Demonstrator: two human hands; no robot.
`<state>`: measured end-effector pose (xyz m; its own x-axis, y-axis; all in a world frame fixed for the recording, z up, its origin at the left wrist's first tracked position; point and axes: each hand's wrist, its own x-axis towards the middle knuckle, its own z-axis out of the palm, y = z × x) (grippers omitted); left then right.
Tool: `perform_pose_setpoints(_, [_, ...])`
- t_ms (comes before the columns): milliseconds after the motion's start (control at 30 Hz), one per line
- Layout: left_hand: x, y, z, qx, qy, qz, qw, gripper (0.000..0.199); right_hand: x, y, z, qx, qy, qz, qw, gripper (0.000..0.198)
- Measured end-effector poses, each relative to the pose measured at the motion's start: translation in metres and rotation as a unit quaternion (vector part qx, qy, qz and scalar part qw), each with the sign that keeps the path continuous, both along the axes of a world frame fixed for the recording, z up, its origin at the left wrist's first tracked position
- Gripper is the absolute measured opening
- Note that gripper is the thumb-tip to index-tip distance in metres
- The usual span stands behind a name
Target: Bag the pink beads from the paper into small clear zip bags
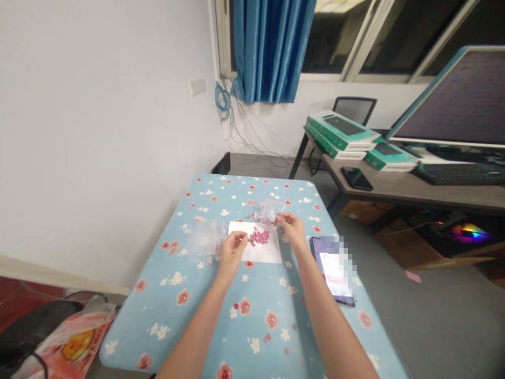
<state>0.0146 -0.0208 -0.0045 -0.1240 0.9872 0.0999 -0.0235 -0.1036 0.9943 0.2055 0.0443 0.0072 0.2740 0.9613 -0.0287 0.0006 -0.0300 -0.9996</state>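
A loose cluster of small pink beads (260, 237) lies on a white sheet of paper (270, 255). At the left edge of the cluster, my left hand (233, 250) is closed in a pinch; a thin, small thing seems to show at its fingertips, too small to name. My right hand (291, 229) is also pinched, its fingertips at the lower right edge of a clear plastic bag (268, 209) with some pink pieces in or under it. What those fingers hold is unclear. More clear plastic bags (205, 239) lie flat to the left of the paper.
A lit phone (335, 271) lies on the right side of the flower-patterned table (205, 326). A few reddish pieces (268, 337) are near its front. The wall is close on the left. A desk (414, 189) with keyboard boxes (343, 131) and a monitor (453, 100) stands at right.
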Motion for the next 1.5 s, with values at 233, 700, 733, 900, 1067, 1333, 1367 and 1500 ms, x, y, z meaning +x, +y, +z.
perform_pose_setpoints(233, [0.002, -0.001, 0.001, 0.008, 0.017, -0.013, 1.000, 0.017, -0.011, 0.032, 0.000, 0.012, -0.068, 0.035, 0.997, 0.021])
perform_pose_setpoints(700, [0.003, -0.003, 0.002, 0.004, 0.052, -0.049, 0.997, 0.018, 0.002, 0.022, -0.006, 0.073, -0.269, -0.098, 0.955, 0.046])
perform_pose_setpoints(733, [0.003, -0.003, 0.002, 0.005, 0.056, -0.050, 0.997, 0.018, 0.001, 0.016, -0.005, 0.074, -0.247, -0.102, 0.961, 0.046])
perform_pose_setpoints(900, [0.004, -0.004, 0.002, 0.006, 0.072, -0.056, 0.996, 0.020, -0.008, -0.028, -0.002, 0.032, -0.019, -0.097, 0.995, 0.034])
perform_pose_setpoints(1067, [0.005, -0.006, 0.003, 0.005, 0.102, -0.057, 0.993, 0.018, -0.020, -0.065, 0.001, 0.019, 0.270, -0.055, 0.961, 0.028])
perform_pose_setpoints(1333, [0.010, -0.014, 0.009, 0.006, 0.152, -0.060, 0.986, 0.017, -0.017, -0.060, 0.000, 0.000, 0.490, -0.007, 0.872, 0.019])
perform_pose_setpoints(1367, [0.011, -0.016, 0.010, 0.006, 0.156, -0.067, 0.985, 0.017, -0.017, -0.059, -0.001, 0.000, 0.500, -0.008, 0.866, 0.018])
perform_pose_setpoints(1500, [0.014, -0.021, 0.010, 0.044, 0.180, -0.098, 0.978, 0.015, -0.016, -0.057, -0.006, 0.002, 0.518, -0.014, 0.855, 0.014])
